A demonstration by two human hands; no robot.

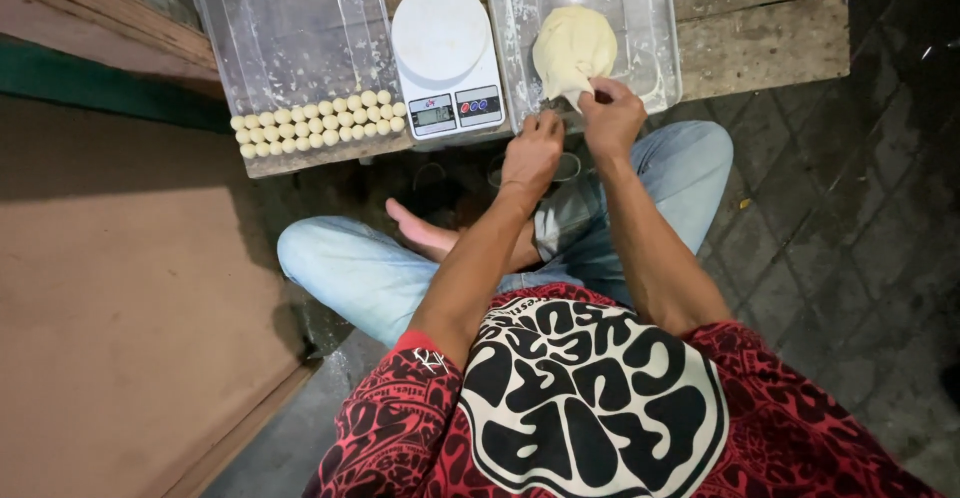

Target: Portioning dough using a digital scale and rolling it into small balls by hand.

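Observation:
A pale lump of dough (572, 48) lies in a clear plastic tub (655, 68) on a low wooden board. My right hand (612, 116) pinches the near edge of the lump and pulls a bit of it out over the tub's rim. Just left of it, my left hand (533, 148) hovers at the tub's near edge with curled fingers; whether it holds a piece of dough is hidden. A white digital kitchen scale (445, 58) stands between this tub and a second clear tub (290, 18), which holds several rows of small dough balls (318, 126) along its near side.
I sit cross-legged in light jeans, one bare foot (420, 230) under my arms. A brown wooden panel (110, 308) fills the left side. Dark paving stones (850, 208) spread to the right. The wooden board (760, 28) carries both tubs and the scale.

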